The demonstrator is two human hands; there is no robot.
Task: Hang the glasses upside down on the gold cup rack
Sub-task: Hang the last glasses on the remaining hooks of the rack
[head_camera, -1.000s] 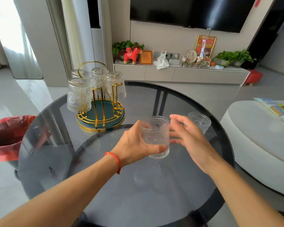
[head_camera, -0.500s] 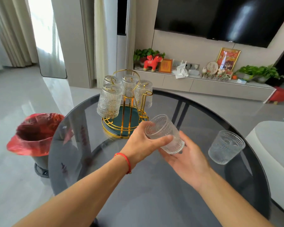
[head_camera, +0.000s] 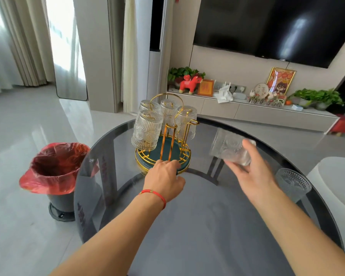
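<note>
Glass (head_camera: pixel 230 149) in right hand (head_camera: pixel 253 174) — motion-blurred, grip partly hidden.

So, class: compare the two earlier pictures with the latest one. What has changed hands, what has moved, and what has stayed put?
The held glass has passed from the left hand to the right hand, which now holds it tipped on its side. The freed left hand has reached forward to the base of the gold cup rack. The four hung glasses and the spare glass on the table stayed.

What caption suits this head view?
Right hand carries a glass toward the gold rack, steadied by left hand.
</note>
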